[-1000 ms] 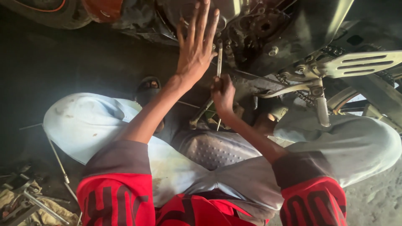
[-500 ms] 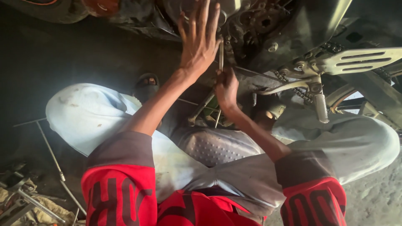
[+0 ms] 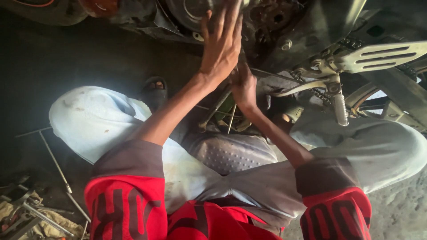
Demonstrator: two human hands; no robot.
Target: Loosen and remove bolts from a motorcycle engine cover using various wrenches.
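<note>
I sit on the ground beside a motorcycle engine [image 3: 275, 26]. My left hand [image 3: 220, 44] is spread with fingers apart and lies flat against the engine casing. Just below and behind it, my right hand [image 3: 243, 86] is closed in a fist around a thin metal tool. The tool's shaft is hidden behind my left palm. Both arms wear red and grey sleeves. A dimpled grey metal cover [image 3: 231, 153] rests between my knees.
A slotted metal footrest [image 3: 382, 55], a ribbed foot peg [image 3: 340, 109] and the drive chain [image 3: 316, 94] stick out at the right. A long T-handle wrench [image 3: 53, 155] and loose tools [image 3: 26, 218] lie on the floor at the left. My sandalled foot [image 3: 154, 89] sits ahead.
My left hand has slid right and now covers the thin tool that showed beside it earlier. My right hand has risen closer to the engine.
</note>
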